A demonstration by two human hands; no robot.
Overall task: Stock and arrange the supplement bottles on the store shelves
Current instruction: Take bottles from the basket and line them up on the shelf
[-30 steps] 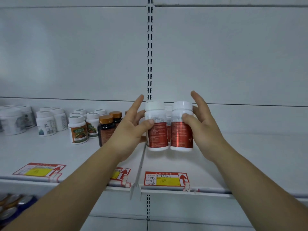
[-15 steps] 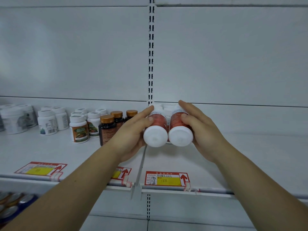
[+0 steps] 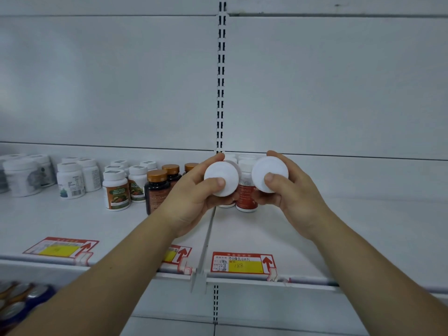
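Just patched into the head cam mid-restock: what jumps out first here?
Two hands meet at mid-frame: the left hand grips the left bottle and the right hand grips the right bottle, white round ends facing the camera. Behind them, red-labelled bottles stand on the shelf, above a red-and-yellow price tag.
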